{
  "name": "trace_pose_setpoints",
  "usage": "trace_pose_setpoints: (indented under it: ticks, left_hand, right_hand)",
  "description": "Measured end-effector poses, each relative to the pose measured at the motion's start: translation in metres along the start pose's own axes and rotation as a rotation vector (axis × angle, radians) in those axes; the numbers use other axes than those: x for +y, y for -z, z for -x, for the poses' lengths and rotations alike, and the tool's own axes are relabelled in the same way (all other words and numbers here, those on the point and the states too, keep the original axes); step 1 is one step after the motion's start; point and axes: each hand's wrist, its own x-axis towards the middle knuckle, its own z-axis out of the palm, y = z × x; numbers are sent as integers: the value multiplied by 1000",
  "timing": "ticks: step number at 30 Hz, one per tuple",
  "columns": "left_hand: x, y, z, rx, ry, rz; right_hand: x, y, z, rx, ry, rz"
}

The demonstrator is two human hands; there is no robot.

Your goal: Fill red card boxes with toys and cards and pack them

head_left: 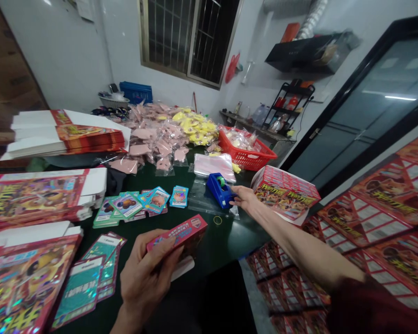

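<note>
Red carton (177, 240) gripped in left hand (146, 273), open right hand (244, 198) touching blue tape dispenser (219, 190)

Glossy paperboard carton (177, 240), slick and smooth! Over there, hard blue plastic tape dispenser (220, 190) on thin clear plastic film (198, 199); down left, shimmering foil-finish cards (80, 290); beyond, rigid red plastic basket (245, 150).

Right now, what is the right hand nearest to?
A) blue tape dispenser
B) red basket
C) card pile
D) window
A. The right hand has its fingertips right beside the tape dispenser, while the left hand holds a red box.
</note>
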Motion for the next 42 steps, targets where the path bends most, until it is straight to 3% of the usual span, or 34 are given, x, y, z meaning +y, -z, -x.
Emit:
trace_pose_setpoints:
  ticks: [4,9,16,20,23,25,27,29,31,35,39,42]
  left_hand:
    - [0,0,2,20,9,30]
    - [1,-1,4,52,43,77]
    - [1,-2,5,55,76,82]
    - [5,-1,2,71,106,122]
    - [8,0,-1,50,140,130]
    - [10,-1,-1,49,156,121]
    - [11,-2,1,54,176,105]
    - [11,-2,5,50,203,97]
    - [12,-3,8,55,216,114]
    - [13,-2,9,66,166,163]
    - [13,2,3,-18,69,91]
    - [11,8,0,-146,28,-10]
  right_hand:
    - [12,5,21,33,-153,-13]
    - [29,8,45,61,-177,-3]
    - [40,-6,51,93,-147,152]
    - [22,4,79,83,-14,195]
    - [-6,11,131,21,70,166]
    - [-29,7,175,-105,97,108]
    - [-49,-5,215,-340,63,-107]
    - [-62,-23,241,-468,1,-275]
    - [-67,-40,253,-500,-46,-346]
    - [-64,-57,253,-431,-57,-305]
    - [-64,-58,253,-376,-74,-268]
    - [-63,-57,255,-364,-99,-270]
